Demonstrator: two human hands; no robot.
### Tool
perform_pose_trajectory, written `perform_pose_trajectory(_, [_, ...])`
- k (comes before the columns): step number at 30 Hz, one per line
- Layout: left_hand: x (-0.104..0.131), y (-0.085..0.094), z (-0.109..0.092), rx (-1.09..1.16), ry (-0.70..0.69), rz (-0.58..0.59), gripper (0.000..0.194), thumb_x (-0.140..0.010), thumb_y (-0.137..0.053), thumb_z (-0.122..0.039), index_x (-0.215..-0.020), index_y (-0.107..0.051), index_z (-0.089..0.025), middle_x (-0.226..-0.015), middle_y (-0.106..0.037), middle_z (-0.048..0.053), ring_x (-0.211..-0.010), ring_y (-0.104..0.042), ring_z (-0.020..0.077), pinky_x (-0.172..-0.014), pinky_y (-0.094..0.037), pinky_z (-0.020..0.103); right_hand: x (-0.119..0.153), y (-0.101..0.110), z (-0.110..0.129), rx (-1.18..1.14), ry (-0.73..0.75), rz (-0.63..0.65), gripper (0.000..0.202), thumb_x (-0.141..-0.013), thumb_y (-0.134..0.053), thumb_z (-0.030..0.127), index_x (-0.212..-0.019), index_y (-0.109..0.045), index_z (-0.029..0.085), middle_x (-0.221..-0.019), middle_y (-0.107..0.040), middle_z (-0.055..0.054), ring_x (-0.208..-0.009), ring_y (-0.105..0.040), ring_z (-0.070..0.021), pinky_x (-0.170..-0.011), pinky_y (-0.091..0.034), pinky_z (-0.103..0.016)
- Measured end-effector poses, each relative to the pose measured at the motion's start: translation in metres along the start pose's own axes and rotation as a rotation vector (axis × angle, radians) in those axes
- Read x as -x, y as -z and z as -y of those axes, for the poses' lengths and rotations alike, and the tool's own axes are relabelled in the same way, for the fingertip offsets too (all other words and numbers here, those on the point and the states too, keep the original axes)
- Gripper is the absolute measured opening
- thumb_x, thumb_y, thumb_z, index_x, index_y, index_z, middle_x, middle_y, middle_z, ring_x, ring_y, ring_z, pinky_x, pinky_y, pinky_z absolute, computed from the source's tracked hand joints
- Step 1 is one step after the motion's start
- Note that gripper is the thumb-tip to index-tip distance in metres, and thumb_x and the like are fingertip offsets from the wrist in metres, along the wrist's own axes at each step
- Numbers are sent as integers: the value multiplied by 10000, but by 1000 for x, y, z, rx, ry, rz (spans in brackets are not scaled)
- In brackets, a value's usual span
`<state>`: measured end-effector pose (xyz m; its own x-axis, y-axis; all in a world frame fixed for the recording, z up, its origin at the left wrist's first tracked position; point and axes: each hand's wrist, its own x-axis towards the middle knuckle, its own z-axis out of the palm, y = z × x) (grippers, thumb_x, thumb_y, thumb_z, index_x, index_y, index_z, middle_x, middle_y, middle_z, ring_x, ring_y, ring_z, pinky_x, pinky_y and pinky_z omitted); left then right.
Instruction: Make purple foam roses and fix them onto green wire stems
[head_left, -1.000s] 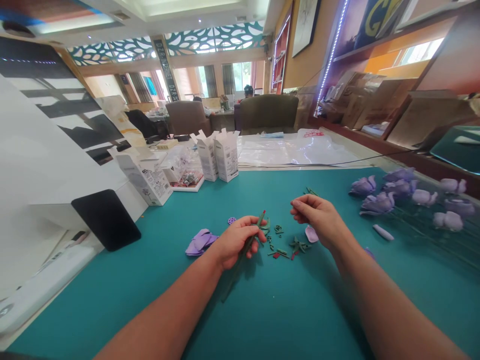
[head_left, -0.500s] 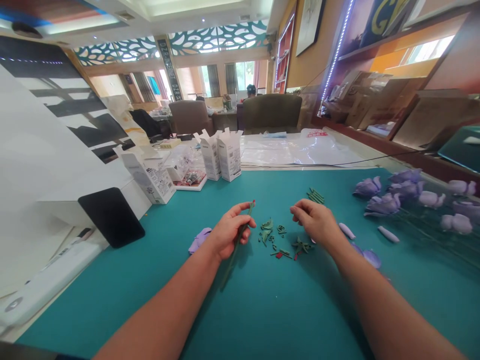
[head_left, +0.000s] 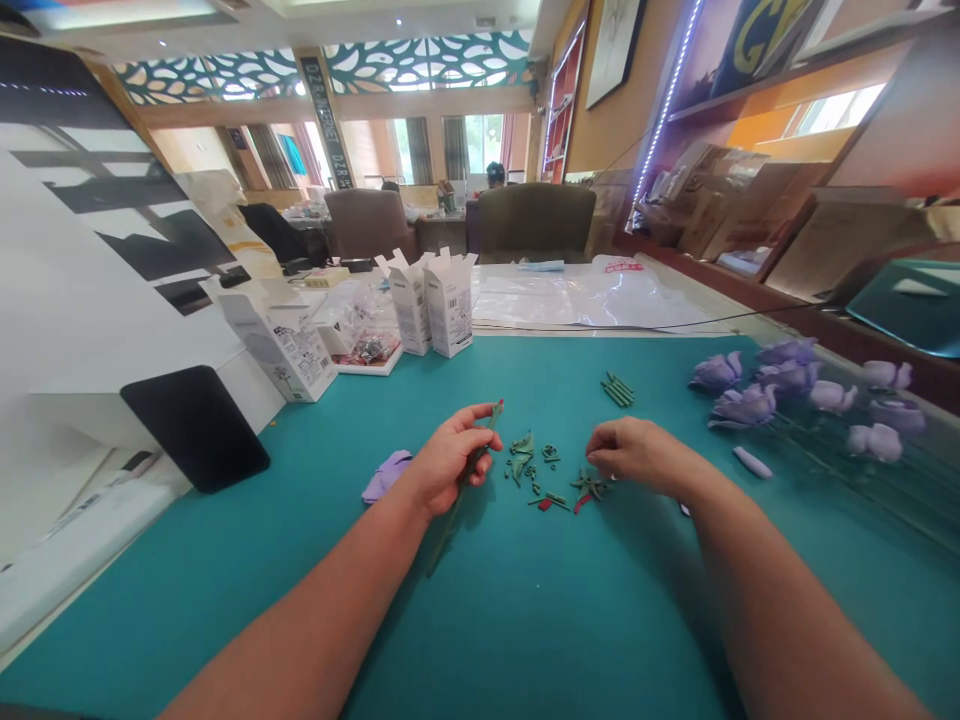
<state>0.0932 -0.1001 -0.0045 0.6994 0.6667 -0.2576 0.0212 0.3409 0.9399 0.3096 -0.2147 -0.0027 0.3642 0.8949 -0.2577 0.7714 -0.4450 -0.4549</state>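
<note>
My left hand (head_left: 454, 458) is closed around a long green stem (head_left: 444, 540) with a small red tip (head_left: 500, 403) showing above the fingers. My right hand (head_left: 634, 455) hovers just above and beside a star-shaped green piece (head_left: 591, 485), fingers bent together and pointing down; what they hold, if anything, is hidden. Between the hands lie green leaves (head_left: 521, 460), small green rings (head_left: 550, 453), thin green sticks and a red piece (head_left: 545, 505). A purple petal piece (head_left: 388, 474) lies partly behind my left wrist. Several short green rods (head_left: 618, 389) lie farther back.
Purple flowers (head_left: 742, 405) on long stems lie at the right, near a loose purple piece (head_left: 752, 463). White boxes (head_left: 450, 305) stand at the back left, and a black tablet (head_left: 196, 428) leans at the left. Clear plastic sheeting (head_left: 547, 297) covers the far table.
My right hand has lowered and turned toward the star-shaped piece. My left hand still grips the stem. The whole view has shifted slightly, moving the table items left.
</note>
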Motion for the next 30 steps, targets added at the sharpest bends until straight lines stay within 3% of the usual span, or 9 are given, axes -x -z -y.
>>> perform_pose_trajectory(5, [0, -1, 1, -16, 6, 10, 437, -733, -546, -155, -1167, -503, -190, -693, -546, -32, -421, -390, 30, -365, -263, 156, 6, 3, 3, 113, -22, 39, 95, -682, -584, 239, -734, -662, 225, -767, -678, -21, -714, -588, -165, -563, -359, -248])
perform_pose_trajectory(11, [-1, -1, 3, -20, 9, 29, 428, -736, -532, -140, -1160, -503, -189, -685, -548, -34, -417, -391, 31, -355, -261, 152, -1, -11, 9, 152, 31, 67, 101, -678, -605, 236, -766, -652, 227, -807, -670, -30, -746, -582, -177, -568, -349, -254])
perform_pose_trajectory(17, [-1, -2, 4, -31, 8, 43, 423, -742, -515, -131, -1161, -501, -189, -694, -553, -33, -410, -397, 30, -353, -267, 153, 2, -18, 28, 138, 115, -42, 143, -725, -541, 193, -794, -663, 219, -770, -674, -20, -704, -570, -159, -577, -338, -254])
perform_pose_trajectory(23, [1, -4, 5, -63, 41, 94, 444, -736, -527, -135, -1176, -502, -188, -683, -555, -37, -387, -384, 27, -347, -257, 157, 7, -29, 44, 273, 113, 90, 114, -669, -613, 223, -754, -689, 229, -755, -699, -27, -691, -604, -181, -520, -301, -258])
perform_pose_trajectory(30, [3, -5, 6, -118, 76, 145, 376, -785, -526, -219, -1158, -540, -172, -668, -530, -38, -380, -351, 19, -344, -205, 162, 5, -40, 47, 400, 164, 12, 125, -690, -582, 233, -753, -689, 220, -814, -707, -69, -740, -627, -225, -525, -277, -277])
